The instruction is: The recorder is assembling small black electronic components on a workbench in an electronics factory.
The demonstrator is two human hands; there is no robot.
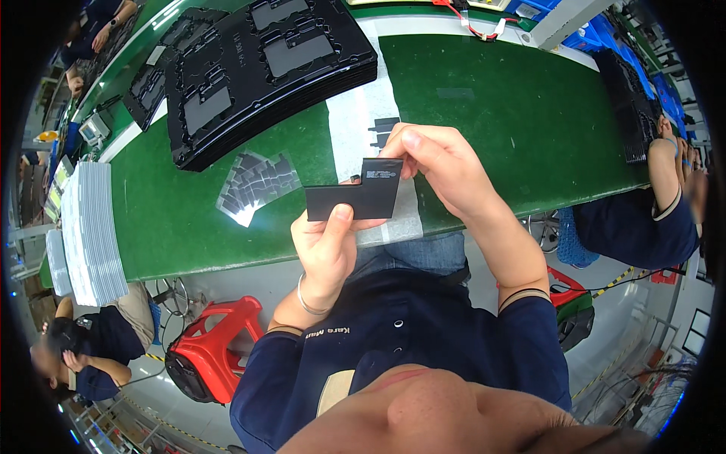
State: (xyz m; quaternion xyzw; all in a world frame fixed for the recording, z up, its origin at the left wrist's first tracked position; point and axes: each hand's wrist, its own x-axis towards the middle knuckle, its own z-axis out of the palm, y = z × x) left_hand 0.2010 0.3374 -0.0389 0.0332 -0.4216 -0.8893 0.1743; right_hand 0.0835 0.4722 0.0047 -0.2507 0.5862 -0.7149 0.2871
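Note:
A flat, black, L-shaped battery (pixel 352 198) with a small printed code patch is held up over the near side of the green table. My left hand (pixel 325 246) grips its lower edge, thumb on the front face and fingers behind. At the battery's upper right corner, my right hand (pixel 439 163) has thumb and forefinger pinched together; its fingertips partly hide that corner. Just behind the right hand, black strips (pixel 384 125) lie on a white cloth runner (pixel 349 125). To the left of the battery, a clear sheet with black adhesive-like pieces (pixel 257 181) rests on the table.
A tall stack of black moulded trays (pixel 280 76) stands at the back left. White sheets or trays (pixel 94 231) are piled at the left edge. More black trays (pixel 624 106) stand at the far right. Co-workers sit on both sides; a red stool (pixel 215 348) is behind left.

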